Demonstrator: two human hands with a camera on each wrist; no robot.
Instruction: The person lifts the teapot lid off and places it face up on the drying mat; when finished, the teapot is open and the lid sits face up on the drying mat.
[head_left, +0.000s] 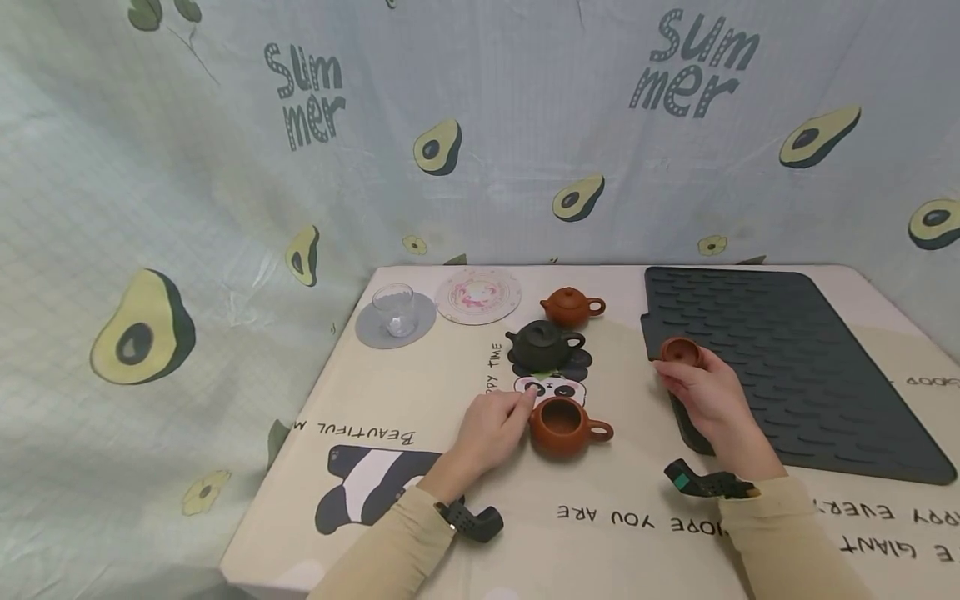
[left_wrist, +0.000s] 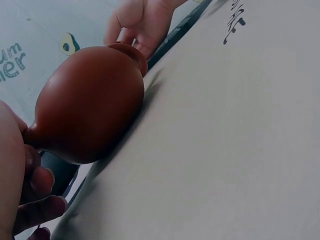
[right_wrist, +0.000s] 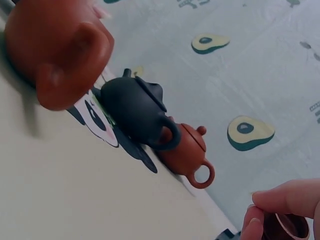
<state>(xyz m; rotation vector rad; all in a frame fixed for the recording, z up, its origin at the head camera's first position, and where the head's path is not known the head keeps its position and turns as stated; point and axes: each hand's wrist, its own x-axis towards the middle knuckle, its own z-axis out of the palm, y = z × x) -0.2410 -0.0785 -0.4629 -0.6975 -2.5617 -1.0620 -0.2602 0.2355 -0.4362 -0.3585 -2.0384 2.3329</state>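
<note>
A reddish-brown teapot (head_left: 559,428) without its lid sits upright on the table in the head view, mouth up and handle to the right. My left hand (head_left: 491,423) is at its left side and pinches the spout, as the left wrist view shows with the round body (left_wrist: 90,105) beyond the fingers. Over the left edge of the dark mat, my right hand (head_left: 708,392) holds a small reddish-brown teapot lid (head_left: 681,350) between thumb and fingers, its hollow underside showing. The right wrist view catches this hand (right_wrist: 285,205) at the lower right corner.
Behind the lidless teapot stand a black teapot (head_left: 542,345) and a smaller reddish-brown teapot (head_left: 570,307), both lidded. A clear glass cup (head_left: 394,310) stands on a grey coaster (head_left: 367,325) at the back left, beside a pink-patterned round mat (head_left: 477,296). The dark ridged mat (head_left: 795,358) covers the right side.
</note>
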